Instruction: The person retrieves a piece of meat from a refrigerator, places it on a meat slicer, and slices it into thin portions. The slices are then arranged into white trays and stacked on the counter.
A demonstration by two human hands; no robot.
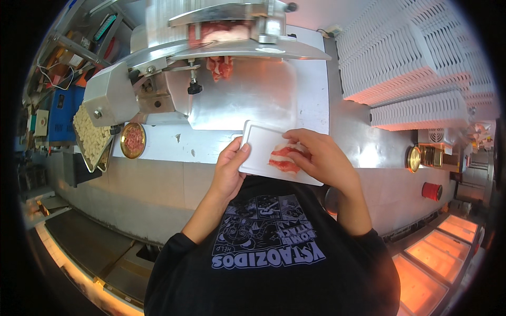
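My left hand (230,166) grips the left end of a shallow white plastic tray (259,146), thumb on its rim. Thin red-and-white slices of fatty meat (284,160) lie on the tray's right half. Over them is my right hand (322,156), with its thumb and fingers around the slices' upper right part, which it partly hides. Beyond the tray stands a metal meat slicer (245,47), with a block of meat (225,32) in its carriage. Below the blade, cut meat (219,68) hangs over the slicer's metal catch plate (245,98).
A round gold-coloured dish of minced meat (133,141) and a metal tray heaped with pale balls (93,138) stand at left. Stacked white plastic trays (395,55) fill the upper right. A gold-coloured round dish (413,159) sits near the right counter's edge.
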